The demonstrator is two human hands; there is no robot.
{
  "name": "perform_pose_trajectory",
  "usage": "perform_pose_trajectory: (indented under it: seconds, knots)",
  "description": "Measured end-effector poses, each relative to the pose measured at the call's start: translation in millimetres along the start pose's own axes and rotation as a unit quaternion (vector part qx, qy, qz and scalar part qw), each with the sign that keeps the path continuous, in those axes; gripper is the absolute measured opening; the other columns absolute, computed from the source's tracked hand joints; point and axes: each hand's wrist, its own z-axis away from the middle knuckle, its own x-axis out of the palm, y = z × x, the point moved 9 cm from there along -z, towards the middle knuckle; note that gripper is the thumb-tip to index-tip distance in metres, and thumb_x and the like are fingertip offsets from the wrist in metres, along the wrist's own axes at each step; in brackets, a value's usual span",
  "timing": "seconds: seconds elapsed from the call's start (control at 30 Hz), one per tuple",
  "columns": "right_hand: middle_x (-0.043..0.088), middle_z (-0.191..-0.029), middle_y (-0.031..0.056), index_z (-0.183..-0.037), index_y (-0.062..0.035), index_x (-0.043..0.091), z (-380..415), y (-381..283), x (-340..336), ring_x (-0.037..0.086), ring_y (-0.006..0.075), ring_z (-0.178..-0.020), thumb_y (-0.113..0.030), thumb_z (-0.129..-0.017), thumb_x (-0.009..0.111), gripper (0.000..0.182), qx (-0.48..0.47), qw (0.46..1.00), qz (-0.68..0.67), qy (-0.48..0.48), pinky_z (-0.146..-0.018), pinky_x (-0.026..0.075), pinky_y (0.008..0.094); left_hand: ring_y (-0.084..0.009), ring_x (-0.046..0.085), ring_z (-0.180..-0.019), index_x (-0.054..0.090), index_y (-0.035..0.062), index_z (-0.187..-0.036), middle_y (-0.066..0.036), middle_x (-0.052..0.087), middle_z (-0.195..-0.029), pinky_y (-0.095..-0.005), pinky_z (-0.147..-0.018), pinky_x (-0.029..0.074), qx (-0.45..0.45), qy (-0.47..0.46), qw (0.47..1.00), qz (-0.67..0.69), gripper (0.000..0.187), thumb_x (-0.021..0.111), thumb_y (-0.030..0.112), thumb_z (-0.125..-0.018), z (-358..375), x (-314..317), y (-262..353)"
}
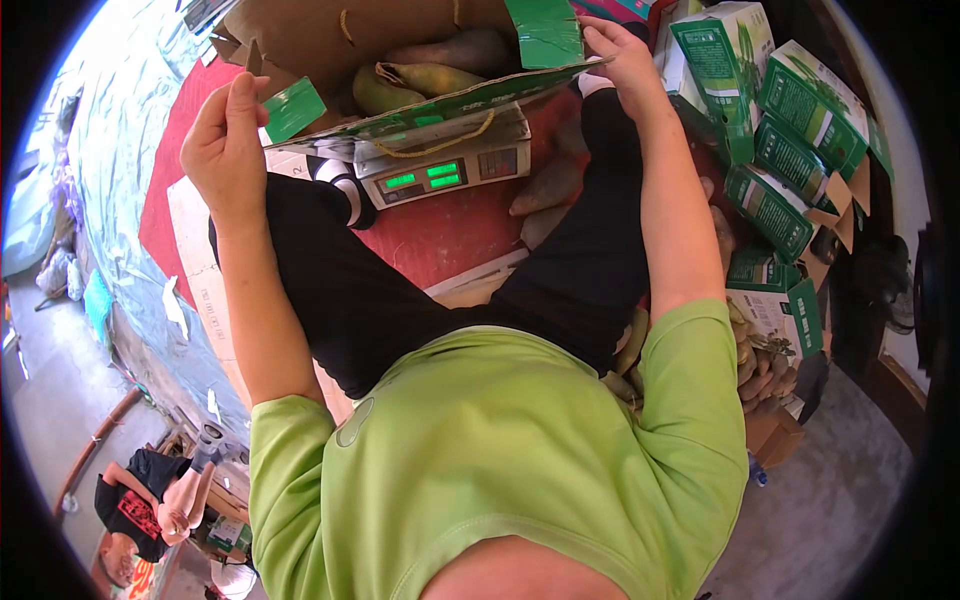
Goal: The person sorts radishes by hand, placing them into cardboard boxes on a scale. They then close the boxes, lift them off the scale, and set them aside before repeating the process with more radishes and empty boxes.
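Note:
An opened cardboard box [470,97] with green printing and rope handles rests on a digital scale [440,175] with lit green displays. Several large, long root vegetables [430,80] lie inside it, some yellowish green, some brownish. My left hand [228,140] pinches the box's near left corner, beside a folded green flap [293,108]. At the near right corner, my right hand [625,68] has its fingers closed on the cardboard edge, close to another green flap [545,32]. The box's lower inside is partly hidden by its near wall.
Green and white boxes [815,105] are stacked on the right. More root vegetables [553,185] lie on the red mat [430,240] between my legs, and a pile [765,375] sits by my right side. Plastic sheeting [130,180] covers the left. Another person [145,500] sits at lower left.

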Motion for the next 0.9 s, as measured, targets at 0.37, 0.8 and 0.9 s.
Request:
perform_pose_trajectory:
  seconds: [0.37, 0.8, 0.9]
  knots:
    - [0.063, -0.099, 0.0021, -0.119, -0.01, 0.057, 0.6, -0.1, 8.7, 0.058, 0.0141, -0.091, -0.037, -0.09, 0.054, 0.04, -0.003, 0.999, 0.053, 0.007, -0.079, 0.048, 0.0326, -0.0057, 0.052, -0.063, 0.069, -0.0004, -0.089, -0.001, 0.059, -0.066, -0.02, -0.058, 0.04, -0.019, -0.005, 1.0, 0.02, 0.024, 0.058, 0.021, -0.092, -0.1, -2.8, 1.8]
    - [0.057, -0.111, 0.0051, -0.12, -0.0015, 0.055, 3.3, -11.7, 14.9, 0.053, 0.0147, -0.103, -0.034, -0.09, 0.054, 0.045, 0.001, 1.0, 0.017, 0.0, -0.082, 0.044, 0.0287, -0.0201, 0.056, -0.107, 0.055, 0.0091, -0.122, -0.008, 0.062, -0.109, -0.0335, -0.081, 0.045, -0.21, -0.102, 0.972, -0.032, 0.045, 0.05, 0.043, -0.092, -27.6, -39.3, -58.9]
    - [0.055, -0.115, 0.0069, -0.121, 0.0008, 0.054, 9.8, -19.0, 22.1, 0.051, 0.0173, -0.109, -0.03, -0.09, 0.055, 0.044, 0.022, 1.0, -0.013, 0.001, -0.087, 0.042, 0.0294, -0.0221, 0.053, -0.113, 0.048, 0.0092, -0.129, -0.012, 0.059, -0.118, -0.0369, -0.082, 0.045, -0.328, -0.162, 0.929, -0.048, 0.053, 0.047, 0.048, -0.092, -17.7, -31.1, -115.2]
